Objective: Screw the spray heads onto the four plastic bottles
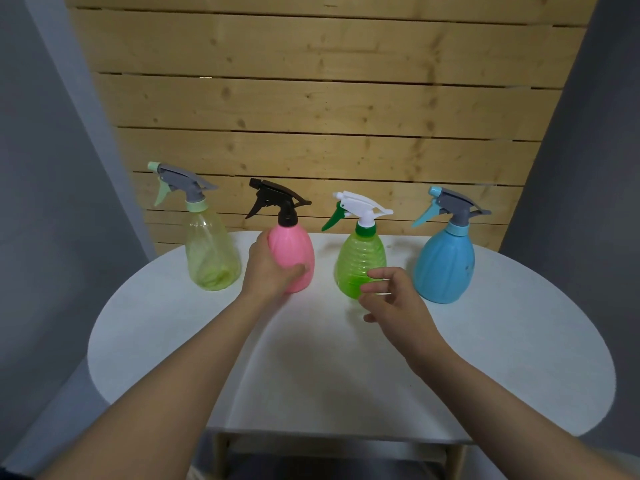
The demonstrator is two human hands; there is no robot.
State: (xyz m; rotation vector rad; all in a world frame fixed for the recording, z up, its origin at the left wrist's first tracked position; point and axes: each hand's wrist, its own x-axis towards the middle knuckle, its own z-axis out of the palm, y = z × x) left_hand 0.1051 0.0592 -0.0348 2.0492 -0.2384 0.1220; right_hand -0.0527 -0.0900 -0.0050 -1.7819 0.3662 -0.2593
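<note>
Four spray bottles stand upright in a row across the mid frame, on the far part of a round white table (346, 358), w/ a wood-slat wall (329, 98) behind and grey walls at both frame edges. All four already carry spray heads, nozzles and triggers pointing to frame left. Leftmost, mid-left of frame: pale yellow-green see-through bottle (212, 251) w/ a grey head and mint trigger (180, 183). Next, just left of centre: pink bottle (294, 251) w/ a black head (277, 200). Just right of centre: bright green ribbed see-through bottle (360, 261) w/ a white head and green trigger (360, 209), dark green collar at the neck. Far right: blue bottle (445, 265) w/ a grey head and light blue trigger (450, 207). Bottles sit apart from each other, none touching. Left hand (266, 268) is wrapped round the pink bottle's lower left side, thumb pressed across the front of the body, other fingers hidden behind it; bottle base on or very near the tabletop, can't tell which. Right hand (394, 299) sits in front of the green bottle's lower part, fingers loosely curled and spread, gripping nothing; fingertips overlap the bottle in view, but contact can't be told. Both forearms bare, coming in from the bottom corners of frame. Under the near table edge, bottom centre, a light wood frame (329, 455) shows.
</note>
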